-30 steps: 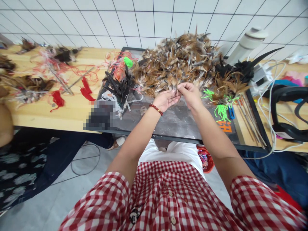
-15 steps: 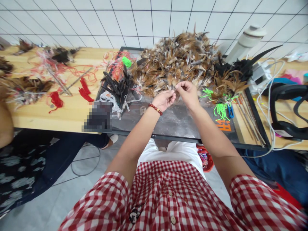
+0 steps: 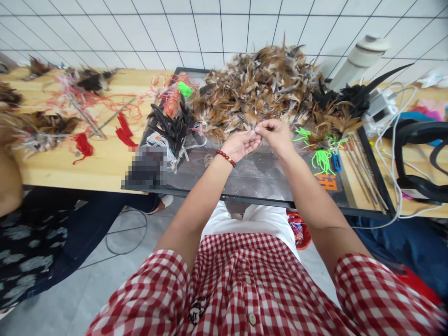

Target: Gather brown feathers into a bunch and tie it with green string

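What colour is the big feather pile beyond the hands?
Mostly brown: the feather pile mixes in grey and whitish feathers, seen in the head view.

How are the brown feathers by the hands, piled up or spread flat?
Piled up. The brown feathers overlap in a thick mound just beyond the right hand.

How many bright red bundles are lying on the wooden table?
2. One bright red bundle lies just left of the black-edged tray; the other red bundle lies farther left. More could be hidden under the feathers.

Room nr-side, feather pile (image 3: 266, 86) fwd
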Demonstrator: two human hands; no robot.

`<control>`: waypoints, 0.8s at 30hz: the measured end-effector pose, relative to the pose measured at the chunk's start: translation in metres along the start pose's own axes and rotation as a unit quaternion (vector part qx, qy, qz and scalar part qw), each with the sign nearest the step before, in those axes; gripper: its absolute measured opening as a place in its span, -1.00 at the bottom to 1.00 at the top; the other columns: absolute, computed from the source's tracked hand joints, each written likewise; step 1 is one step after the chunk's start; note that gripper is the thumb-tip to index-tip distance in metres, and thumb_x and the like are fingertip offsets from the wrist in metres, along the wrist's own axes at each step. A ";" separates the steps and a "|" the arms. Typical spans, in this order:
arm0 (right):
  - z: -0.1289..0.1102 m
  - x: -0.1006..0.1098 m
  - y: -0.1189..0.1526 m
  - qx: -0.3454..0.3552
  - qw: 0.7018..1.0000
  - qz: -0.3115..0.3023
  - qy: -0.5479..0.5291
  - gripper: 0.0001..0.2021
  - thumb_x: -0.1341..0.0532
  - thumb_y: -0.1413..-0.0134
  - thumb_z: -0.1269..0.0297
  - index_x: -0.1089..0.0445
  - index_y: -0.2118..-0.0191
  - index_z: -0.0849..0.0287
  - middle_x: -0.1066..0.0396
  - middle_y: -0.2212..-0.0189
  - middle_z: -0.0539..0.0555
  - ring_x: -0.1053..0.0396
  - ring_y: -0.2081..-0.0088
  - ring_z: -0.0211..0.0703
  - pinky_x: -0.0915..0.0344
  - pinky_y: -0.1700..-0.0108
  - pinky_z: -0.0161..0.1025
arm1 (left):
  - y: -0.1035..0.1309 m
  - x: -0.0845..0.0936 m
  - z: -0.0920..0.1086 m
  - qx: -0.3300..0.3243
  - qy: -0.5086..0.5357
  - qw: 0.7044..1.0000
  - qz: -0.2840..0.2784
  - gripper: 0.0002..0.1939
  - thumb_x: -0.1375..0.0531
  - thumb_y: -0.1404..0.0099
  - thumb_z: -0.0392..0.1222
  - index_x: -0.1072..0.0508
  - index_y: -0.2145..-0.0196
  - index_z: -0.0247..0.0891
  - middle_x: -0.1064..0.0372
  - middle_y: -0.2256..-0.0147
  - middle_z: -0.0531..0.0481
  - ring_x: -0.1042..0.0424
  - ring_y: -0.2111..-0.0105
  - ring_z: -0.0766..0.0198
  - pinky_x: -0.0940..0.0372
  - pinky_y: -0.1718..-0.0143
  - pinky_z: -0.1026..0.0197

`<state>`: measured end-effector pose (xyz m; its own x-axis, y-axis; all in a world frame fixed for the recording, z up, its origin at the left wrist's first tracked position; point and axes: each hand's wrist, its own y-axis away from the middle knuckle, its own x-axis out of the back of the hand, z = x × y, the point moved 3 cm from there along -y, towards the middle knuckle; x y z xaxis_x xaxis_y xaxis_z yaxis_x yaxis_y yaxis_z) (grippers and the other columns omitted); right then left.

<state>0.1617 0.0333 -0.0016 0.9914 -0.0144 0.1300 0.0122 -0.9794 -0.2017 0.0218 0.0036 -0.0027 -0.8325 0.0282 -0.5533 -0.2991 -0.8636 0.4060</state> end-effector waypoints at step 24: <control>-0.001 0.011 -0.006 -0.037 0.998 -0.022 0.053 -0.80 -0.33 -0.14 0.35 -0.35 0.47 0.12 -0.25 0.58 -0.11 -0.19 0.47 -0.29 -0.21 0.29 -0.28 | -0.005 0.009 0.009 -0.093 0.067 0.988 0.101 -0.84 -0.35 -0.37 -0.27 -0.47 0.37 -0.27 -0.43 0.51 0.16 -0.40 0.52 0.53 -0.32 0.33 0.43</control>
<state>0.1725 0.0390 0.0020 0.9707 0.0114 0.2400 0.0419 -0.9916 -0.1226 0.0117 0.0128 -0.0030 -0.7933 -0.2104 -0.5712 -0.0316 -0.9228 0.3839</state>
